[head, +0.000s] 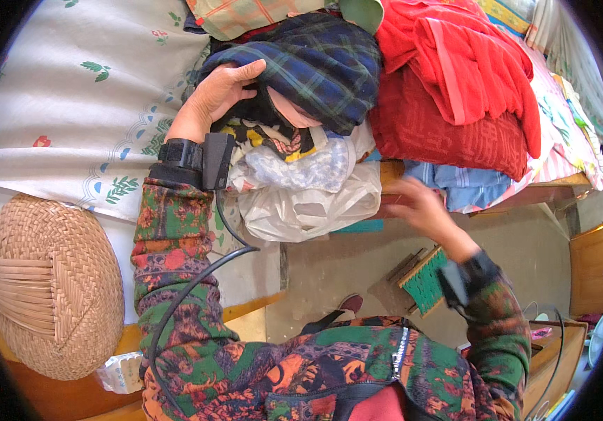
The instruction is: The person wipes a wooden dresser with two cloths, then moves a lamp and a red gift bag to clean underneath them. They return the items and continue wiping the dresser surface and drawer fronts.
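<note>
My left hand (222,92) is at the near left edge of a dark blue and green plaid cloth (322,68), thumb over the edge and fingers below it, holding it up. Under the raised edge show a pink lining, black fabric and a yellow-and-black patterned cloth (296,144). A pale blue-and-white cloth (301,166) lies below them, over a white plastic bag (312,210). My right hand (419,205), blurred by motion, is just right of the bag by the wooden bed edge (391,171). Its fingers look apart, and nothing shows in them.
A red towel (469,68) lies on a dark red cushion (448,126), with blue folded cloth (459,181) beneath. At left, a woven straw fan (59,284) rests near a flowered sheet (70,105). On the floor stands a small stool with green webbing (425,281). A black cable (196,284) trails from my left wrist.
</note>
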A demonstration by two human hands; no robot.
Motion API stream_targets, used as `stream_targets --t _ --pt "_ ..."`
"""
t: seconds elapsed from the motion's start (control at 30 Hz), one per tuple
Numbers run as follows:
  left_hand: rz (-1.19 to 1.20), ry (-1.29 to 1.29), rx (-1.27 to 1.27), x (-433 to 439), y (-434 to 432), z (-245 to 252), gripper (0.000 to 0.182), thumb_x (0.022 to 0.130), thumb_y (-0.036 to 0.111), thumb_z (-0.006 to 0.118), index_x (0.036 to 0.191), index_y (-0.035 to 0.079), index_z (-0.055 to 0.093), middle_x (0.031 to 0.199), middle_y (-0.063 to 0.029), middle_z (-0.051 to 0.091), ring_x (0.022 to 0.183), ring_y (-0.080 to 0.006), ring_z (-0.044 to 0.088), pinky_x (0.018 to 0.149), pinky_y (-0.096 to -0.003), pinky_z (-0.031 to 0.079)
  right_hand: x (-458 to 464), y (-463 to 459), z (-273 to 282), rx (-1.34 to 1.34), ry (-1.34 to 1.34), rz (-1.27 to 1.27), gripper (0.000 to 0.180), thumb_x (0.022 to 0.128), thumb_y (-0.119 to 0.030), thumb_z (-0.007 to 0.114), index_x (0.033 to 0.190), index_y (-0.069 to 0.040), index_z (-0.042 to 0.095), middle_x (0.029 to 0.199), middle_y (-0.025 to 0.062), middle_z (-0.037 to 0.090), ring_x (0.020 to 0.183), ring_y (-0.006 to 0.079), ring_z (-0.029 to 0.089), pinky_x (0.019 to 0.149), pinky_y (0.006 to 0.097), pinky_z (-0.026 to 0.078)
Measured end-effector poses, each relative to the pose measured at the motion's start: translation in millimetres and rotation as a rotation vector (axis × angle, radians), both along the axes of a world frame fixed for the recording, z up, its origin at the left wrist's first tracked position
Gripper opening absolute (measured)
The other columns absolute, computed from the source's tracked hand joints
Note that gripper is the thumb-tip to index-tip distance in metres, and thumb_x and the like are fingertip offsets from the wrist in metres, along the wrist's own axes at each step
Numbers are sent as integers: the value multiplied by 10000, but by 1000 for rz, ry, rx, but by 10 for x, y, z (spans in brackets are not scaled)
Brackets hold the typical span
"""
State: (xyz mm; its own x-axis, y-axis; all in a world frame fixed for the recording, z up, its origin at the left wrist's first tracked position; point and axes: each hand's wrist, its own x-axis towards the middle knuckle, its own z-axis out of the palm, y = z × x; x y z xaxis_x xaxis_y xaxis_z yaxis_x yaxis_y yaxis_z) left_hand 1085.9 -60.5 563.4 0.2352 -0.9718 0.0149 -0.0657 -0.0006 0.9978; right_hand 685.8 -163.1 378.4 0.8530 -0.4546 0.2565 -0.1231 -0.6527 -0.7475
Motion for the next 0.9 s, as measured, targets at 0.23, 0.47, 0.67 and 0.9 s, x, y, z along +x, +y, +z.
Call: stream_targets --t 0.23,0.47,0.67,0.9 --pt "-32 183 -112 43 76 -116 466 883 404 668 1238 114 584 1255 -22 605 1184 -202 510 988 -422 352 2221 443 147 -95 115 -11 511 744 -220 779 1216 -90 632 1334 208 500 1259 371 456 1057 422 366" --pt "61 214 -148 115 106 -186 432 892 376 656 1217 101 585 1222 -21 609 1160 -213 512 995 -470 344 2263 253 612 723 -264 84 411 885 -114 638 1256 53 579 1190 90 608 1020 157 589 937 282 436" --pt "17 262 -214 261 11 -214 465 929 356 599 1252 23 563 1244 -102 617 1147 -257 555 1016 -431 392 1783 -23 1623 1080 -846 332 383 953 -82 539 1322 17 527 1293 127 573 1146 181 566 1003 319 435" --pt "25 301 -119 52 35 -447 474 934 338 603 1280 18 543 1265 -93 594 1164 -244 548 1027 -433 394 636 -283 2061 1011 -894 75 444 913 -19 541 1353 3 487 1242 138 603 1094 212 605 993 346 467"
